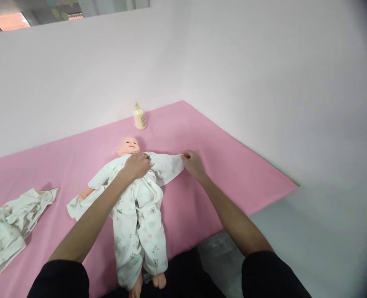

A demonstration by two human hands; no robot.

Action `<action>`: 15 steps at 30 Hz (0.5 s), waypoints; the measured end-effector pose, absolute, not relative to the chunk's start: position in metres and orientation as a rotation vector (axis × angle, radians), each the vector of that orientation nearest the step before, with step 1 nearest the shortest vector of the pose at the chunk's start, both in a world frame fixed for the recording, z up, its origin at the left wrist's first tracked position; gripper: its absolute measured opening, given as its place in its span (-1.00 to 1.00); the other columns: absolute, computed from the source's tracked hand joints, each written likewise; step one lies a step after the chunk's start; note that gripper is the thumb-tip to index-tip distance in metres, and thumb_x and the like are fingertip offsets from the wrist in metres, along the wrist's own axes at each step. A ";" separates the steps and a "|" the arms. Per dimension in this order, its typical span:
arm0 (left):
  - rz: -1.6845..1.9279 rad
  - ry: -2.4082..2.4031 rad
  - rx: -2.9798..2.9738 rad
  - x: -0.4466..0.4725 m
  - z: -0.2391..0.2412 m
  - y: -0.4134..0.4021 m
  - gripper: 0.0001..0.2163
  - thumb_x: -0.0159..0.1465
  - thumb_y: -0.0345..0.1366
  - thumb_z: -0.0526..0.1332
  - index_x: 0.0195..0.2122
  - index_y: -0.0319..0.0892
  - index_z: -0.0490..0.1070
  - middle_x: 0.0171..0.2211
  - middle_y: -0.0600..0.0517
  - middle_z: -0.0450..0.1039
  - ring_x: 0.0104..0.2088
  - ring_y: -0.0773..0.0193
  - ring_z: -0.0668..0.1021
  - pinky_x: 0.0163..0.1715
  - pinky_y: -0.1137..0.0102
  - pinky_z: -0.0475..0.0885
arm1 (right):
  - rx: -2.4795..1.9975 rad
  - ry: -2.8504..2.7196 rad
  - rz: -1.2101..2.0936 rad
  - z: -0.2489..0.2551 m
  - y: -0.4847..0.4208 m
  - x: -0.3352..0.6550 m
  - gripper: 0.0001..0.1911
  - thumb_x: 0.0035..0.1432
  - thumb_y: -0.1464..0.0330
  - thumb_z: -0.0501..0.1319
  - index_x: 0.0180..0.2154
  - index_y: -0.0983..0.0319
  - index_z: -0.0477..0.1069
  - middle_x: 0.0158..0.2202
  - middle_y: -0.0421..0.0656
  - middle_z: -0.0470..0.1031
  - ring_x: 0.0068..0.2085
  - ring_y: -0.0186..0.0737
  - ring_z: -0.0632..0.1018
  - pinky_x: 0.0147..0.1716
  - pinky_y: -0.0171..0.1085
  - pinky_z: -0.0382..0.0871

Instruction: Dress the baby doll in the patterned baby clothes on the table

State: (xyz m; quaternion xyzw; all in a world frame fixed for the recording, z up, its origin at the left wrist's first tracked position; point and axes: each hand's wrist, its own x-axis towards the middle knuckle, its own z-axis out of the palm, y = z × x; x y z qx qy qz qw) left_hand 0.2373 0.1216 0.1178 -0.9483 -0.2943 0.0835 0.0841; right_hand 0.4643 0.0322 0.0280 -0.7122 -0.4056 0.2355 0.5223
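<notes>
A baby doll (128, 145) lies on its back on a pink sheet (227, 165), dressed in a white printed sleepsuit (140, 223). My left hand (136, 164) rests on the doll's chest near the collar, fingers curled onto the cloth. My right hand (192, 162) pinches the cuff of the sleepsuit sleeve (168, 167), which is stretched out to the right. The doll's other arm (85, 192) pokes out of the loose left sleeve. Its bare feet (158, 280) show at the bottom.
A crumpled white printed garment (12, 225) lies on the sheet at the left. A cream bottle (139, 116) stands at the back by the white wall. The pink sheet ends at the right, where grey floor (220, 248) shows.
</notes>
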 end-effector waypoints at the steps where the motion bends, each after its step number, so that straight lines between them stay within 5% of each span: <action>1: 0.235 -0.851 -2.818 0.237 0.118 0.120 -0.62 0.44 -0.14 -0.03 -0.06 -0.27 0.49 -0.02 -0.19 0.50 0.07 0.05 0.48 0.09 0.23 0.30 | -1.707 -0.974 0.565 0.027 0.033 0.465 -0.80 0.12 0.30 0.11 -0.26 0.20 0.46 -0.22 -0.12 0.55 -0.21 -0.19 0.52 -0.19 -0.21 0.36; 9: 0.144 -0.524 -2.782 0.232 0.117 0.095 -0.57 0.44 -0.22 -0.03 -0.37 -0.31 0.55 -0.37 -0.21 0.52 -0.26 0.04 0.55 -0.19 0.20 0.35 | -1.720 -0.960 0.567 0.023 0.035 0.469 -0.81 0.13 0.30 0.11 -0.27 0.18 0.45 -0.22 -0.12 0.56 -0.22 -0.20 0.52 -0.23 -0.22 0.35; 15: 0.164 -0.487 -2.829 0.230 0.118 0.092 -0.49 0.46 -0.11 -0.07 -0.40 -0.29 0.55 -0.38 -0.18 0.51 -0.31 0.07 0.56 -0.27 0.24 0.35 | -1.685 -0.973 0.679 0.025 0.031 0.468 -0.78 0.09 0.22 0.18 -0.25 0.19 0.42 -0.27 -0.12 0.52 -0.32 -0.23 0.50 -0.35 -0.26 0.35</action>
